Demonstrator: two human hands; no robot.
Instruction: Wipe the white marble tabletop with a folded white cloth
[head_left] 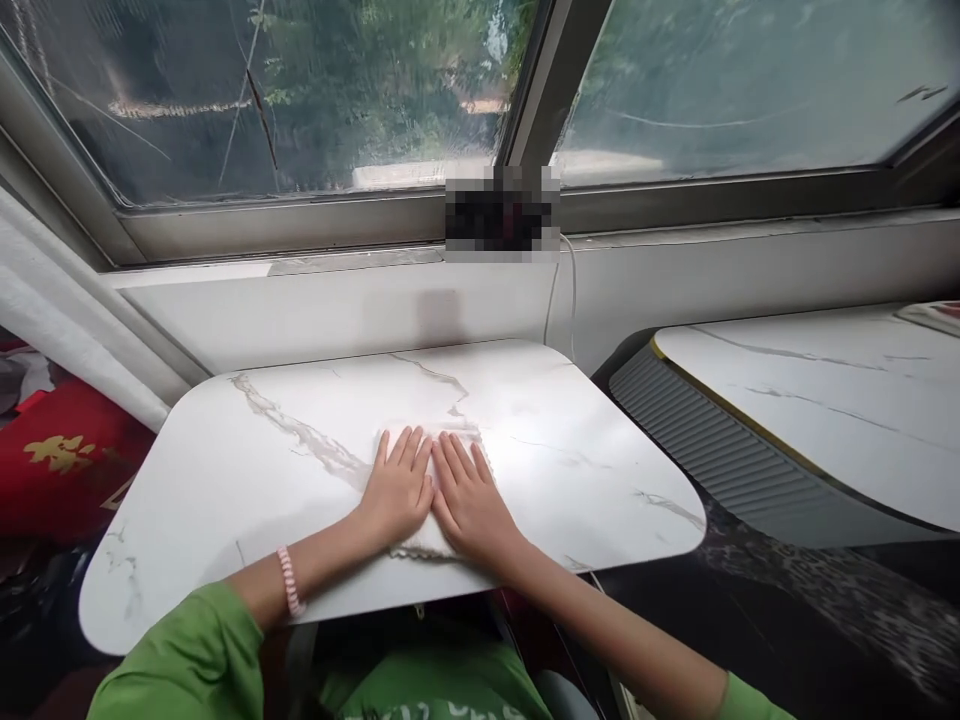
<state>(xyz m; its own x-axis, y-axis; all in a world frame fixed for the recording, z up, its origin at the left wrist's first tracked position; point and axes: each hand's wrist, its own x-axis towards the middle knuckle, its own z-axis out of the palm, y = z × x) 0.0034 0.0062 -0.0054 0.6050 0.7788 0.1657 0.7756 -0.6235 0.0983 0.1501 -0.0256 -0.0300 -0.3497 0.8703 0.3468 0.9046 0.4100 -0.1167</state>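
A white cloth (426, 541) with a scalloped edge lies flat on a white marble-patterned table (577, 490), near the front edge. My left hand (397, 485) rests palm down on the left part of the cloth, fingers stretched out and pointing away from me. Beside it, my right hand (469, 492) lies flat on the cloth's right part, its fingers extended too. The two hands nearly meet at the thumbs. They hide much of the cloth between and beneath them. Neither hand grips anything.
Behind the table run a white wall and a window (375, 100) with a metal frame. A thin cable (574, 300) hangs down the wall. To the right stands another marble-patterned table (810, 390) with ribbed grey sides. A red bag-like item (67, 460) and a white curtain (67, 290) are at left.
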